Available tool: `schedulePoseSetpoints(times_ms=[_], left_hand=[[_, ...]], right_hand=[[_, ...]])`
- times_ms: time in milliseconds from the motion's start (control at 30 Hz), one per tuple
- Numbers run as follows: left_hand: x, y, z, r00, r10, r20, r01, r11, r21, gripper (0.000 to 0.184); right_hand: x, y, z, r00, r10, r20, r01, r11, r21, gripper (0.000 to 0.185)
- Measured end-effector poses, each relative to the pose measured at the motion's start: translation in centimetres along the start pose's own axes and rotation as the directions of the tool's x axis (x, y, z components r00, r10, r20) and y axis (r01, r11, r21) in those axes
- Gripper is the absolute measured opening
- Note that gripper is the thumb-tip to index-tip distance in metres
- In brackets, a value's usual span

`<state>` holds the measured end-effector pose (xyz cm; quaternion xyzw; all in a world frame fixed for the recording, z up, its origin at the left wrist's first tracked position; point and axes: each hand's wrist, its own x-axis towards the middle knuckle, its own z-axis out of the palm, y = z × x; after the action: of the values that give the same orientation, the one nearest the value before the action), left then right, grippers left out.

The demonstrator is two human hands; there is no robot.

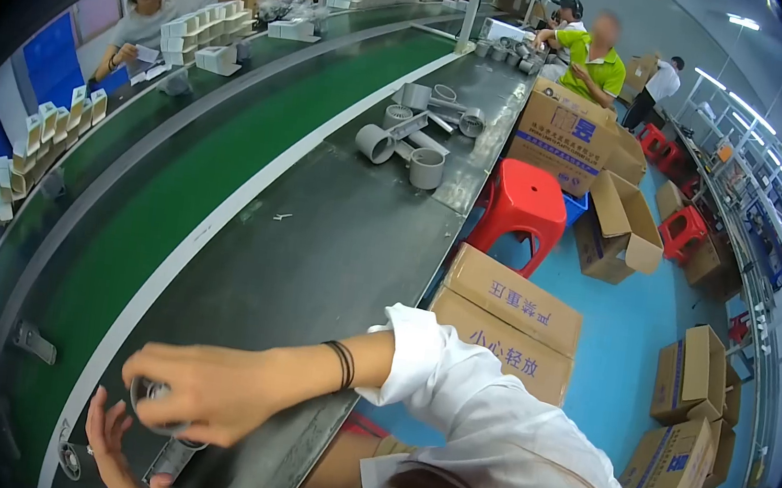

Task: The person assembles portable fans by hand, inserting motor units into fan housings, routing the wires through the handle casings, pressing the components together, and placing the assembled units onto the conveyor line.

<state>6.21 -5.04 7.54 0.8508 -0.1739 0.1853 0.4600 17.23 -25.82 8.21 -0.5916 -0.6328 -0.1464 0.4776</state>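
Note:
My right hand point(210, 392) reaches in from the right, its fingers curled over the round, cup-like end of a grey plastic part point(146, 394). Below it, my left hand point(109, 448) supports the same part, with the thumb by its handle and the fingers raised along the far side. Much of the part is hidden by my hands. Another grey round piece point(69, 461) lies just left of my left hand at the belt's edge. Further up the dark worktop point(315, 235) lie several grey plastic parts point(412, 140) with round cups and handles. Two small pale bits point(282, 217) lie nearer to me.
A green conveyor belt point(200, 140) runs along the left, with white boxes point(208, 30) beyond it. To the right stand a red stool point(523, 206), a closed carton point(502, 324) and open cartons point(619, 231). A person in a green shirt point(599, 70) and other people sit further along.

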Motion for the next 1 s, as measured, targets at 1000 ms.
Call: schedulePoseSetpoints(times_ms=[1000], left_hand=[[-1.8,-3.0,0.9,0.79,-0.432,0.436,0.565,0.237,-0.79,0.077]], right_hand=[[-0.2,0.1,3.3,0.982,0.041,-0.185,0.042,0.906,0.422,0.055]])
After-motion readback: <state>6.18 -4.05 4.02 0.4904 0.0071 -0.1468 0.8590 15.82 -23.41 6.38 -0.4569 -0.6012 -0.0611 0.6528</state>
